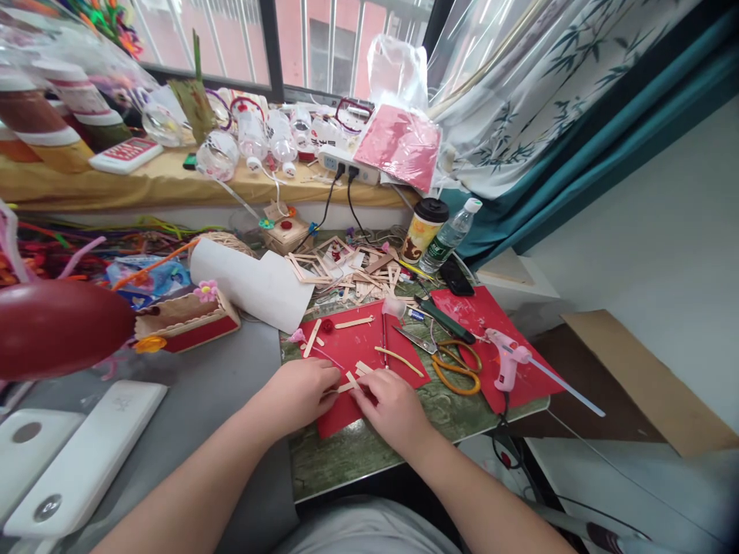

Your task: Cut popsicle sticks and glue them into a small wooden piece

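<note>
Over a red sheet (pixel 358 342), my left hand (pixel 300 394) is closed, pinching one end of a short wooden craft stick (pixel 345 387). My right hand (pixel 396 404) has its fingers closed at the other end, where a second short stick (pixel 352 378) crosses the first. Short stick pieces (pixel 363 368) lie just beyond my right fingers. On the same sheet are a whole craft stick (pixel 312 338), another stick (pixel 354 322), a red rosette (pixel 327 326) and a yellow pipe cleaner (pixel 399 359).
Orange-handled scissors (pixel 456 365) and a pink glue gun (pixel 505 358) lie to the right. Behind are a stick pile (pixel 363 273), a lidded cup (pixel 426 229) and a water bottle (pixel 450 236). A decorated wooden box (pixel 188 319) and red lamp (pixel 63 329) stand left.
</note>
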A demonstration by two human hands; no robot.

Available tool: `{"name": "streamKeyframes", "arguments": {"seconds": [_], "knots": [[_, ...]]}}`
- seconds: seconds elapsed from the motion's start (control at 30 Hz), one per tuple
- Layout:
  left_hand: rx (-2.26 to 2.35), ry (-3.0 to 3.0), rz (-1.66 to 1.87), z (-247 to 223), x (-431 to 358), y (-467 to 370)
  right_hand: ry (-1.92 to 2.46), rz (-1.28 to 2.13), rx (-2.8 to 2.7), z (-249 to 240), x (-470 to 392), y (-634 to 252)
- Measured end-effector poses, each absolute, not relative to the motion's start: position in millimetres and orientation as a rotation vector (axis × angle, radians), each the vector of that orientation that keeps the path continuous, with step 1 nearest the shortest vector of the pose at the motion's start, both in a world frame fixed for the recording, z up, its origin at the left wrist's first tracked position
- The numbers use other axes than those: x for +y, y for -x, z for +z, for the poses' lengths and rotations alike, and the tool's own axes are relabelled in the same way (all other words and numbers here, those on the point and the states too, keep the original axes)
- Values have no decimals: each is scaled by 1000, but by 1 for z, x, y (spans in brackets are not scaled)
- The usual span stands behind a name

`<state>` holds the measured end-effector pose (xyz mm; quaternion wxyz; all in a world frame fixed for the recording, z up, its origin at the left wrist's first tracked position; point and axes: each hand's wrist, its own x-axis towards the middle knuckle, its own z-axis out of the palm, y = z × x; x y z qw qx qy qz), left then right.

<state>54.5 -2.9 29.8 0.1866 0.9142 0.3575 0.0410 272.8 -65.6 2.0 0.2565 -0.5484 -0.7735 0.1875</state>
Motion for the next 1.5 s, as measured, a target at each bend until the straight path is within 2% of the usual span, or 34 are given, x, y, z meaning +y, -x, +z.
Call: {"name": "streamKeyframes", "arguments": {"seconds": [0.2, 0.47, 0.63, 0.97, 1.13, 1.23, 1.4, 1.5], "knots": [[966, -2554, 152, 30, -3, -54, 1269, 493, -2321, 9, -74, -288], [899, -2529, 140, 27, -3, -57, 1083, 388, -2416, -7, -78, -296], [880, -2513, 138, 30, -2, -57, 1157, 425, -2404, -5, -77, -293], [876, -2534, 91, 24, 1, -51, 1374, 217, -2402, -1, -70, -286], [928, -2573, 69, 29, -1, -52, 1370, 222, -2365, 7, -65, -288], [917, -2572, 86, 32, -2, -53, 1388, 164, -2196, 20, -46, -318], [927, -2567, 96, 31, 1, -52, 1750, -110, -1792, 43, -11, -399], [934, -2564, 79, 29, 2, -52, 1782, -46, -1775, 44, -13, -423]]}}
